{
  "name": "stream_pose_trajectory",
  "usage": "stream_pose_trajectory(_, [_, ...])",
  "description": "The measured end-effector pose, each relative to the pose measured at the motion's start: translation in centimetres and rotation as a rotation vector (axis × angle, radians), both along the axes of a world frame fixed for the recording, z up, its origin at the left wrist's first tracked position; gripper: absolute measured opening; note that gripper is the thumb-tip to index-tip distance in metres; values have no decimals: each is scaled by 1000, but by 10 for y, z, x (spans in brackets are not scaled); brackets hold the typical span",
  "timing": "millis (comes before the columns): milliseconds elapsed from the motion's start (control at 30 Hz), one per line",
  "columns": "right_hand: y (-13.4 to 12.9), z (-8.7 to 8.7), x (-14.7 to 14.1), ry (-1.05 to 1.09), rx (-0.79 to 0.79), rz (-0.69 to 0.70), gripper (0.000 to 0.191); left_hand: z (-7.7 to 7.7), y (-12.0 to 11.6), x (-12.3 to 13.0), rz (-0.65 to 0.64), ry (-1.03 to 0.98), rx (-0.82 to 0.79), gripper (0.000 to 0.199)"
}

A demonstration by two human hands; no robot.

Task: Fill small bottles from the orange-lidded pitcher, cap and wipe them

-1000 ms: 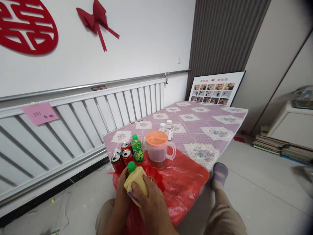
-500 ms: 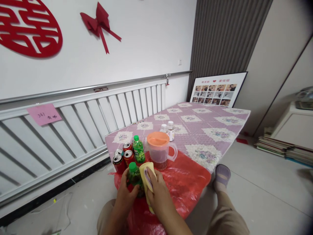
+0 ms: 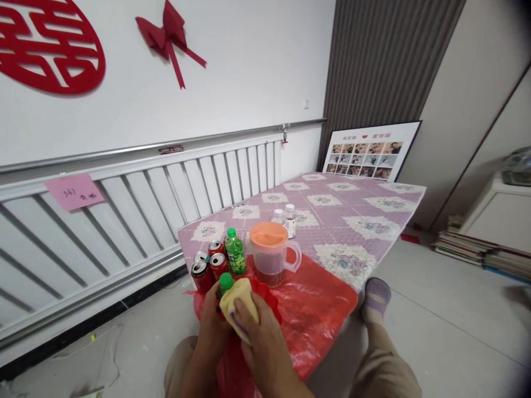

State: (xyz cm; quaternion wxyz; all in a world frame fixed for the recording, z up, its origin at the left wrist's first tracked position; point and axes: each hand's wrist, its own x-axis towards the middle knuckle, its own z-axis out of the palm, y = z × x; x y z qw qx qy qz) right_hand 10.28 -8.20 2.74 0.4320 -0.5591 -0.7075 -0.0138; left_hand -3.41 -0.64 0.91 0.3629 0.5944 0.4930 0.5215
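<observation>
My left hand [image 3: 211,315] is wrapped round a green-capped plastic bottle [image 3: 225,281], upright over the red plastic sheet [image 3: 309,315]. Most of its body is hidden behind my fingers and a folded yellow cloth [image 3: 238,301]. My right hand [image 3: 261,331] grips that cloth and presses it to the bottle's side. Just beyond my hands stand a second green-capped bottle [image 3: 235,254] and several drink cans [image 3: 218,264]. To their right is a clear pitcher [image 3: 269,260] with an orange lid and some brown liquid. Part of a red scalloped dish [image 3: 271,301] shows behind my right hand.
Two small white-capped bottles [image 3: 290,221] stand behind the pitcher on the flowered tablecloth [image 3: 326,200]. A white radiator [image 3: 153,204] runs along the wall at the left. A framed photo board [image 3: 371,152] leans at the table's far end.
My right hand has moved the yellow cloth left and up across the bottle's front, covering more of it. The red dish's edge now shows. My left hand keeps its hold.
</observation>
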Motion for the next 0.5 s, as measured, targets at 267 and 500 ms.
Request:
stream_pose_trajectory(267, [30,2,20,381,-507,33,68,-11,4,-4,19,132,22,74])
stream_pose_trajectory(500, [21,-7,19,467,-684,56,70,-4,0,0,16,137,3,74])
